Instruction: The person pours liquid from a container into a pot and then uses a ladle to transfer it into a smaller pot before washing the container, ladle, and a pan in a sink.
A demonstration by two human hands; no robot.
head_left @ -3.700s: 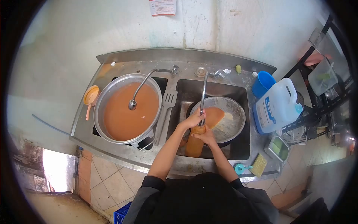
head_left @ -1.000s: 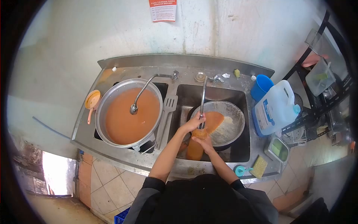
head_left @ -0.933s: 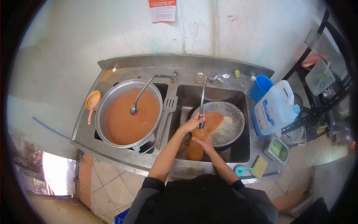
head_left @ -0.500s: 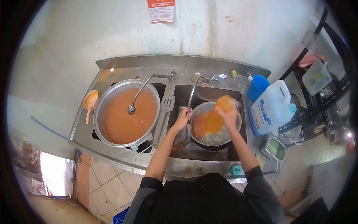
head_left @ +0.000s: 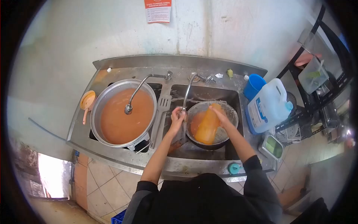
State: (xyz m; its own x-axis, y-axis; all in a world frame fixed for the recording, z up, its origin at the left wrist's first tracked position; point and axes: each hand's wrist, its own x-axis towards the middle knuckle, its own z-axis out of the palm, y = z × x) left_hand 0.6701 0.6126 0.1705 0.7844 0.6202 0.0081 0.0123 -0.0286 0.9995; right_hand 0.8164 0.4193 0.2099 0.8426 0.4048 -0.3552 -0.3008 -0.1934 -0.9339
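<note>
My right hand point(head_left: 222, 118) holds an orange plastic container point(head_left: 208, 128), tilted inside a metal pot point(head_left: 233, 114) that stands in the sink basin. Some orange-brown liquid shows in the pot, to the left of the container. My left hand point(head_left: 177, 116) is beside the end of the curved faucet point(head_left: 187, 90), its thumb and fingers apart. Whether it touches the spout I cannot make out.
Left of the sink point(head_left: 233, 92) stands a large pot point(head_left: 96, 123) of brownish liquid under a second faucet point(head_left: 137, 92). A slotted spatula point(head_left: 163, 104) lies between them. On the right are a blue cup point(head_left: 254, 86), a big jug point(head_left: 263, 111) and a green-filled tub point(head_left: 273, 146).
The orange container has moved down and slightly left, deeper into the pot. My left hand has loosened from the faucet's end, its fingers now apart. The whole view has shifted slightly.
</note>
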